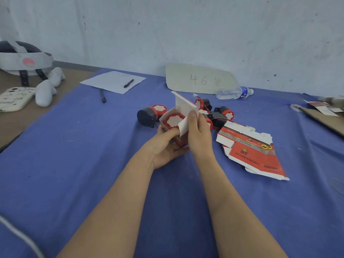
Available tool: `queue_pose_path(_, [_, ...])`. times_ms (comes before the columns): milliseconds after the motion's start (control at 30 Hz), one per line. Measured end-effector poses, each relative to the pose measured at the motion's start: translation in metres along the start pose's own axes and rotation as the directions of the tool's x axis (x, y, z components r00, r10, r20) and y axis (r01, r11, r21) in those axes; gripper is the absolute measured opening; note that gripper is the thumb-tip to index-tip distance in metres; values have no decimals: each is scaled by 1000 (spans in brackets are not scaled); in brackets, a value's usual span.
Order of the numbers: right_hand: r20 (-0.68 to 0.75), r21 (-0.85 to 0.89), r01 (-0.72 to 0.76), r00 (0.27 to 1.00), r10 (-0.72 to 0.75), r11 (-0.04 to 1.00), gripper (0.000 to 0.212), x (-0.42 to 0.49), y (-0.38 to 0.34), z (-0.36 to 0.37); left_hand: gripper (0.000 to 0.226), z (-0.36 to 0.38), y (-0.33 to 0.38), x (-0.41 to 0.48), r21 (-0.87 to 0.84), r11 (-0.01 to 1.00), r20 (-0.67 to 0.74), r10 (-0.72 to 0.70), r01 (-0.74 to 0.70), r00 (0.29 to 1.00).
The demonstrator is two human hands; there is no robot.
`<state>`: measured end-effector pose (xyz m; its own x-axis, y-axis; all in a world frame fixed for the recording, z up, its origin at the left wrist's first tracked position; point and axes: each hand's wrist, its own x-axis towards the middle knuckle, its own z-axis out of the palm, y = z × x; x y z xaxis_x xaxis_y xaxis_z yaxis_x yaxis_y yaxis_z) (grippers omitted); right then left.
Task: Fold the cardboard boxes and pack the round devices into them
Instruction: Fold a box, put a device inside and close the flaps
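We are partway through the first pack, as far as we can judge. One box is folded up and sits in our hands near the middle of the cloth. Our left hand cups it from below and from the near left, with the thumb laid along its front rim and the fingers curled under. A device sits inside it, white face up, so forming and loading look done for this one. What remains on it is closing. The lid stands up at the back, and our right hand pinches the white side flap between thumb and fingers, we think to tuck it in over the device. Beyond the box lie the loose devices, one just left of it and a cluster with red wires behind the right hand. We count perhaps five in all, though the hand and lid hide part of the cluster. To the right, near that cluster, a stack of flats lies unfolded on the cloth. We see no shut box anywhere. Most of the job is therefore ahead: shut this box, then fold a flat and load a device for each one left.
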<state>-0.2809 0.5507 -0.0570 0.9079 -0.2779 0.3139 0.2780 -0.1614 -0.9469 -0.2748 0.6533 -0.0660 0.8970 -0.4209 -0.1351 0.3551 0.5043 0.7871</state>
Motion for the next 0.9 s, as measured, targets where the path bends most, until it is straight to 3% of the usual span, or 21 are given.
queue_pose_path(567, [86,-12,56,995,-54,998,27,-1,5,1,64,7,-3,1,54,998,-207,-5,17,978])
queue_pose_path(700, [158,-61,88,984,-77,994,19,-1,7,0,66,6,-4,2,62,998,-231,33,-19,972])
queue_pose_path(833, [73,-96,89,994,-83,991,5,0,7,-4,61,7,-6,2,104,993,-178,65,-46,982])
queue_pose_path(900, [-7,-74,69,998,-70,995,10,1,6,-6,55,9,-7,2,142,988,-146,77,-56,986])
